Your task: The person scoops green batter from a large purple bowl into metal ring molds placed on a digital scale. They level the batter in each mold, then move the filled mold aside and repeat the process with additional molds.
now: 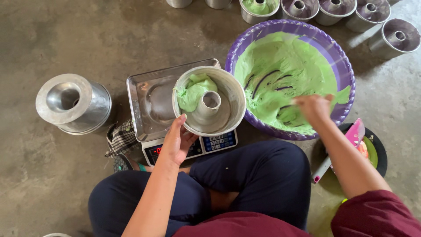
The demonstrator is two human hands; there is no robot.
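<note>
— Sitting on the gray scale [149, 105] in the middle of the frame, a round metal cake pan [209, 102] with a tube in its middle can be seen. What is it held by?

— It is held at its near rim by the left hand [176, 142], thumb up on the edge. A lump of green batter [193, 92] is stuck inside its left wall.

— And the right hand [314, 108]?

— It is dipped into the big purple bowl [337, 57] at the upper right of the frame. The fingers are curled in the green batter, but the hand is blurred, so how tight the grip is cannot be told.

— What else is seen?

— An upside-down pan [73, 103] is set at the left. More pans [351, 12] are lined up along the top edge. A pink scraper [351, 139] is laid over a dark dish [380, 153] at the lower right. A checked cloth [121, 138] is tucked beside the scale.
</note>
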